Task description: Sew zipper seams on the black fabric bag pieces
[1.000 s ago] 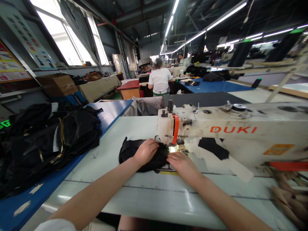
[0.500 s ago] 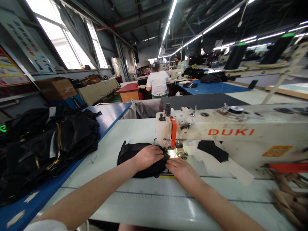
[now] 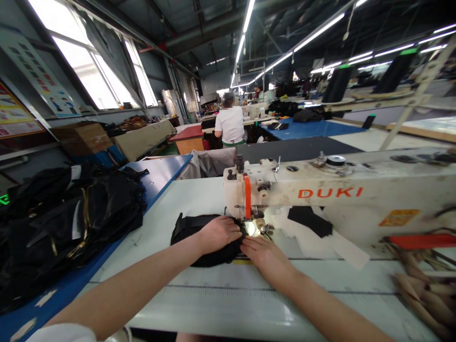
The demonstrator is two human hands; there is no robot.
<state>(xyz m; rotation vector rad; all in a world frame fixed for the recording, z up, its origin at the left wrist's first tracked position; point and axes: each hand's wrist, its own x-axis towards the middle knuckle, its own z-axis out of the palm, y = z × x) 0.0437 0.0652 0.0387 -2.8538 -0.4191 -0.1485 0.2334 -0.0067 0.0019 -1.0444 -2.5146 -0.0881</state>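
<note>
A folded black fabric piece (image 3: 190, 224) lies on the pale machine table, its right end under the head of the sewing machine (image 3: 329, 178). My left hand (image 3: 220, 234) rests over the cloth with bent fingers pressed together, gripping it close to the presser foot. At the right end of the cloth, my right hand (image 3: 265, 256) has its fingertips closed on the edge. The lamp lights the small area beside the needle, just past my fingers. The fingers partly hide the stitching spot.
Black garments with gold zippers (image 3: 80, 209) are heaped on the blue table (image 3: 90, 266) at left. Black and white scraps (image 3: 309, 222) lie beneath the machine arm. Thread cones (image 3: 337, 84) stand behind at right. A person in a white shirt (image 3: 230, 124) sits further ahead.
The view has turned slightly right, so the machine appears further left. Both hands keep their hold on the black fabric piece, with hardly any shift beside the needle.
</note>
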